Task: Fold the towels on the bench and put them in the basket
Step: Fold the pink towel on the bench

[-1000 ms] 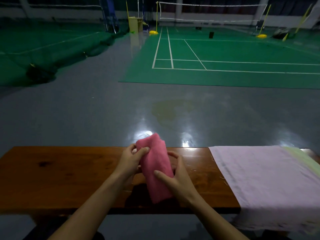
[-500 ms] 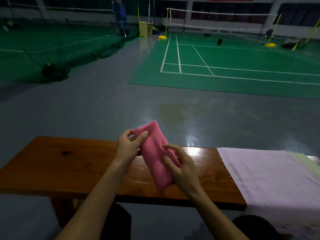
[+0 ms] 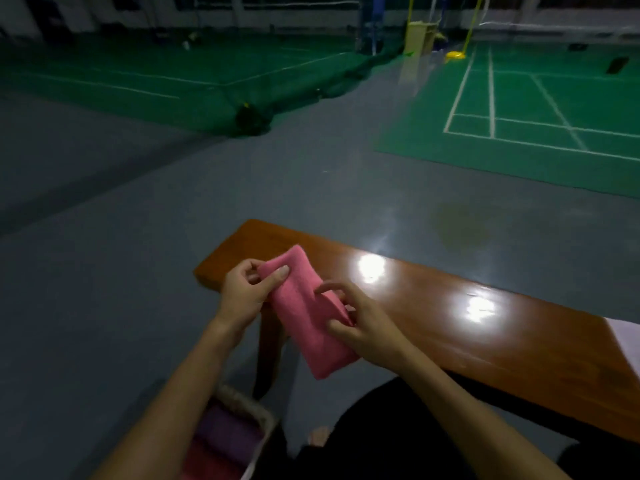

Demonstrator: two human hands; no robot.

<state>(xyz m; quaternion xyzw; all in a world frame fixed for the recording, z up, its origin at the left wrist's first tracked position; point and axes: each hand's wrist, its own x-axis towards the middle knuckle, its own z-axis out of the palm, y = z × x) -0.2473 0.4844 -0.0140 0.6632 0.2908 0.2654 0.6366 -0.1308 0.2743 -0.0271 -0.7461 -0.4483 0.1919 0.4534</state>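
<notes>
Pink towel [image 3: 306, 317] between both hands

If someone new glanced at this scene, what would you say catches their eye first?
The folded pink towel, gripped by the left hand and right hand over the wooden bench's left end. Next, the woven basket at bottom left, already holding towels, and the green courts beyond.
</notes>
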